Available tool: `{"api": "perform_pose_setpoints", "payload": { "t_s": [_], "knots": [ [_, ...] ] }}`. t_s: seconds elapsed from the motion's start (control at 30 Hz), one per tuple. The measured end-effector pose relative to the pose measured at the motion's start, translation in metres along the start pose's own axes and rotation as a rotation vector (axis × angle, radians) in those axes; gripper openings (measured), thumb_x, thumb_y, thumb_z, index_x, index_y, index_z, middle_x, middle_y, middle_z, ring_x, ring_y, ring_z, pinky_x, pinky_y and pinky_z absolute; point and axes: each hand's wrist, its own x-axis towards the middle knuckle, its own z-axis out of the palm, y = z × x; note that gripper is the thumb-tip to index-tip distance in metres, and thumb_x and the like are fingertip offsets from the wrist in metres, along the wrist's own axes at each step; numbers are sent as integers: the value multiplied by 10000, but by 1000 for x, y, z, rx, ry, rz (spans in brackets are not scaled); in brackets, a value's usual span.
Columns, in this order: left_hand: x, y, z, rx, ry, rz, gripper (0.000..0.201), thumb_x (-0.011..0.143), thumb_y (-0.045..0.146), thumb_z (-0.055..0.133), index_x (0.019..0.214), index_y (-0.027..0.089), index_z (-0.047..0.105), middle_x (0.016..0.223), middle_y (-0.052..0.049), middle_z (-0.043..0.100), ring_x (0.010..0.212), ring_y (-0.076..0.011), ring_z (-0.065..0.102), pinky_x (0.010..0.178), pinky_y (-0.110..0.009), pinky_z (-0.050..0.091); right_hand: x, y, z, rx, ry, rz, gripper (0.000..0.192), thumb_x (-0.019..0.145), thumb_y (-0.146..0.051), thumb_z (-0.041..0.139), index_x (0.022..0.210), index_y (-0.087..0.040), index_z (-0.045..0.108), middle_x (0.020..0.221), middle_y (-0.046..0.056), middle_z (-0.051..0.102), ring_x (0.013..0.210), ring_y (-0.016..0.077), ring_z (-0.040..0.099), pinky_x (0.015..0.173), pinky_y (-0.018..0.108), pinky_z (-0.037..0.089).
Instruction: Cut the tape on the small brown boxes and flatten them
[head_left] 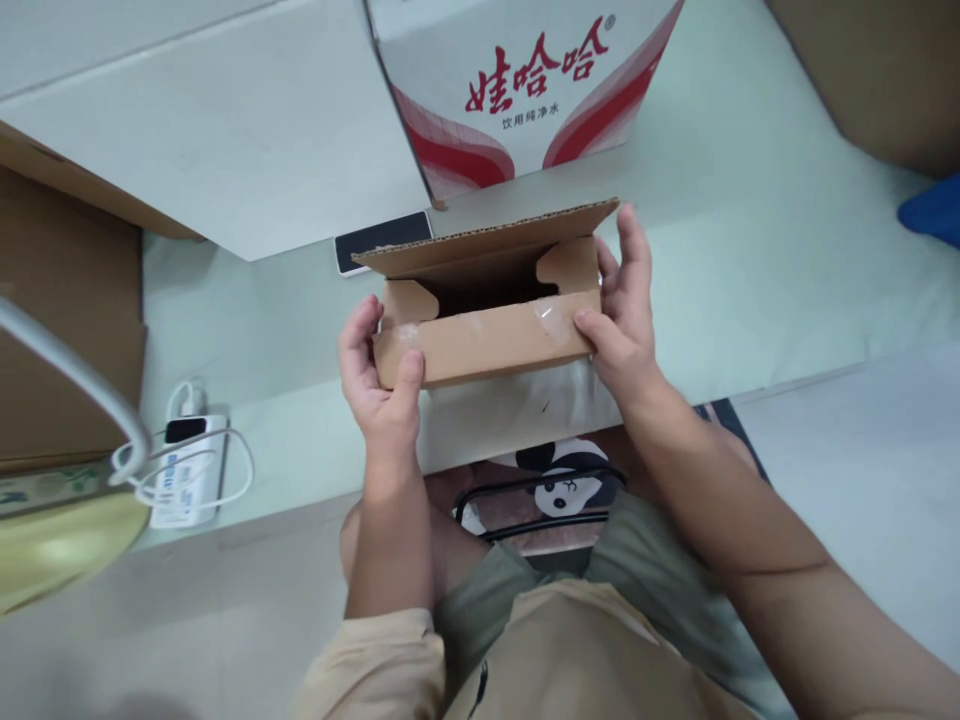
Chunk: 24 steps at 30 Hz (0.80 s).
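A small brown cardboard box point(491, 345) is held between my two hands, raised over the front edge of the table. Its lid flap stands up at the back, and two side tabs fold inward at the opening. The inside is dark, so its contents are hidden. Clear tape sticks to the front panel. My left hand point(382, 375) grips the left end, thumb on the front. On the right end my right hand point(626, 310) is closed the same way, thumb on the front and index finger extended up beside the lid.
Behind the box lies a dark-screened phone point(382, 240). A white carton with red lettering point(525, 100) and a large white box point(247, 120) stand at the back. At left sit a white power bank point(191, 475) with a coiled cable and a brown carton point(67, 320).
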Motion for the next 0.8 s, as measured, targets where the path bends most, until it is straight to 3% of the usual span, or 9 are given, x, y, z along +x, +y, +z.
{"api": "perform_pose_setpoints", "payload": {
  "t_s": [0.1, 0.2, 0.3, 0.37, 0.5, 0.6, 0.67, 0.73, 0.8],
  "knots": [
    [1, -2, -2, -38, -36, 2, 633, 875, 536, 721, 1451, 378, 511, 1584, -39, 469, 1471, -289, 481, 1271, -489, 347, 4, -2, -6, 12, -53, -31, 930, 873, -749, 481, 1623, -410, 47, 1737, 15, 206, 1616, 307, 239, 1279, 566, 341],
    [1, 1, -1, -71, -20, 20, 738, 853, 530, 751, 1517, 441, 441, 1654, -17, 390, 1442, -275, 519, 1282, -484, 337, 2, -5, -10, -40, -40, -64, 780, 899, -730, 456, 1575, -402, 249, 1665, 35, 335, 1566, 337, 332, 1258, 613, 346],
    [3, 8, -1, -10, -35, 24, 582, 892, 477, 721, 1445, 381, 566, 1597, -45, 487, 1465, -277, 499, 1288, -489, 328, -3, -8, -11, -145, -4, -105, 568, 934, -715, 409, 1335, -347, 570, 1588, 50, 428, 1541, 375, 358, 1263, 668, 298],
    [4, 12, -1, 64, -68, 9, 398, 921, 462, 685, 1285, 302, 700, 1482, -71, 601, 1452, -288, 516, 1282, -510, 336, -6, -10, -11, -152, 22, -145, 514, 956, -692, 389, 1211, -324, 643, 1555, 51, 460, 1533, 379, 370, 1267, 687, 276],
    [6, 16, -3, 116, -56, -21, 334, 910, 481, 684, 1147, 260, 764, 1377, -76, 674, 1376, -291, 589, 1266, -531, 363, -9, -8, -9, -146, 41, -139, 563, 980, -694, 306, 1288, -346, 624, 1585, 35, 434, 1552, 351, 358, 1260, 654, 314],
    [8, 11, -7, 107, -31, -44, 339, 882, 480, 700, 1139, 273, 774, 1368, -61, 691, 1369, -283, 596, 1260, -515, 380, -10, 5, -10, -110, 90, -49, 657, 975, -727, 250, 1496, -375, 440, 1639, 47, 380, 1538, 327, 397, 1200, 596, 428],
    [11, 5, -10, 56, 21, -97, 343, 848, 483, 717, 1116, 278, 783, 1363, -54, 700, 1360, -283, 603, 1245, -499, 404, -11, 17, -10, -48, 137, 27, 682, 966, -727, 323, 1538, -359, 368, 1639, 76, 397, 1494, 319, 465, 1154, 561, 482],
    [14, -2, -14, -32, 103, -168, 331, 801, 463, 742, 1069, 277, 793, 1344, -54, 713, 1352, -288, 611, 1231, -497, 422, -13, 26, -9, 2, 153, 126, 681, 962, -706, 395, 1520, -317, 397, 1604, 108, 459, 1426, 308, 545, 1126, 541, 508],
    [17, -8, -16, -110, 198, -219, 297, 762, 430, 758, 1009, 271, 797, 1303, -60, 732, 1349, -295, 615, 1225, -508, 429, -15, 30, -7, 21, 75, 217, 667, 983, -679, 376, 1507, -271, 435, 1541, 139, 546, 1333, 287, 627, 1078, 515, 546]
  ]
}}
